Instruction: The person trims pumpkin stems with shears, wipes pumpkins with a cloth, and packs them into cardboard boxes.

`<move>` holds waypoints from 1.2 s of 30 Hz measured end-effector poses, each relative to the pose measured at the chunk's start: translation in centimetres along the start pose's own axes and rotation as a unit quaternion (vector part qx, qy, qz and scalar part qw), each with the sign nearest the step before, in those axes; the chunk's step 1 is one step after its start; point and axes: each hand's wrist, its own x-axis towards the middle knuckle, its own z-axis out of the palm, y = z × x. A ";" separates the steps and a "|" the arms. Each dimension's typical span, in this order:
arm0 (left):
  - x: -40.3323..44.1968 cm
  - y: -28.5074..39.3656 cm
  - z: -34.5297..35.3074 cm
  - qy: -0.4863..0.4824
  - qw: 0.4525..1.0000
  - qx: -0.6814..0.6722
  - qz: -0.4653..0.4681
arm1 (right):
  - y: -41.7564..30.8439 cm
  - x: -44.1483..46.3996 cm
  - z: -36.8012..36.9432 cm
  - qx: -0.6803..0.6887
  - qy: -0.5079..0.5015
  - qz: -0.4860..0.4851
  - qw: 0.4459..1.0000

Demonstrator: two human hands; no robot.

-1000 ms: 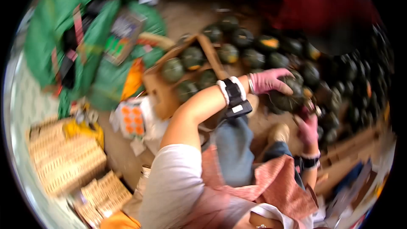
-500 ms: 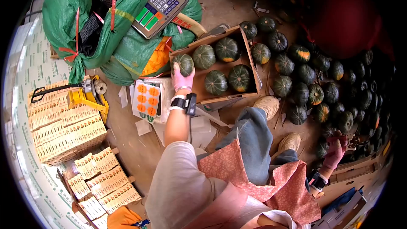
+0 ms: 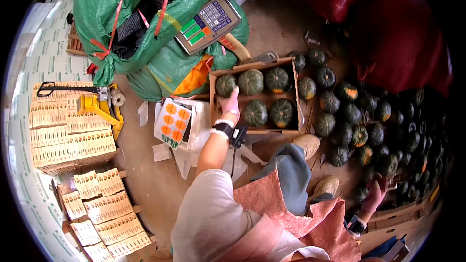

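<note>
My left hand (image 3: 231,104), in a pink glove, is closed on a round dark-green pumpkin (image 3: 225,86) in the left corner of an open cardboard box (image 3: 218,127). The thumb lies against its right side and the other fingers are mostly hidden. Several more green pumpkins (image 3: 251,82) sit in rows in the same box, one with an orange patch low on its side. Far to the right, my right hand (image 3: 374,195), also gloved in pink, is beside the pumpkin heap. Its fingers are curled around a small object that I cannot make out.
Many loose pumpkins (image 3: 352,113) cover the floor at right, below dark red sacks (image 3: 403,29). Green sacks (image 3: 160,68) and a keypad scale display (image 3: 208,23) stand behind the box. Orange sticker sheets (image 3: 173,122), a yellow tape dispenser (image 3: 99,109) and stacked small cartons (image 3: 73,140) lie left.
My left hand has moved the pumpkin from over the box's left edge down into its corner. My right hand stays by the heap. The whole view has shifted slightly.
</note>
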 end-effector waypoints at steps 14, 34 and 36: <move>-5.5 3.1 -2.2 0.001 0.933 0.323 0.160 | 6.6 1.9 -9.7 0.272 0.051 0.008 0.961; -9.9 8.4 4.8 -0.140 0.610 0.599 0.500 | 5.4 10.6 -19.7 0.042 0.254 0.131 0.958; -9.9 8.5 6.1 -0.152 0.594 0.601 0.513 | 3.6 12.0 -17.9 -0.162 0.157 0.142 0.964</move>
